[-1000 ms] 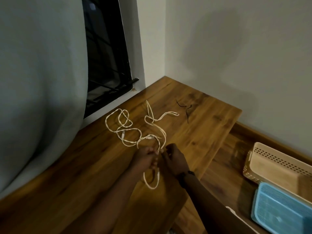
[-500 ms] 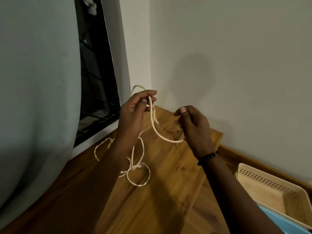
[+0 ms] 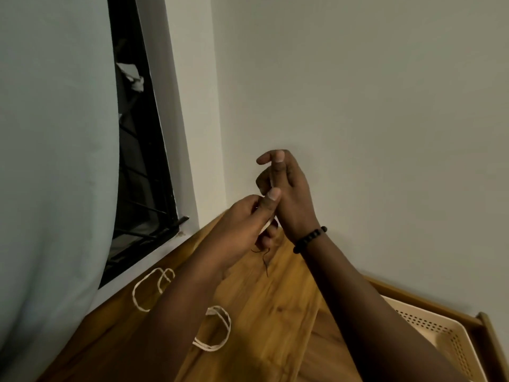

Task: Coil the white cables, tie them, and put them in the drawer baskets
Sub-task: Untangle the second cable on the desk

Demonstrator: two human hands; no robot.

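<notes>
White cable – loops on wooden table | left hand, right hand – both pinch it, raised

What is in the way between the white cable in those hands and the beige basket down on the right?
Nothing visible. The white cable is pinched between the left hand and the right hand, held above the wooden desk. The beige basket lies lower right, open-topped; only the right forearm crosses that side.
</notes>
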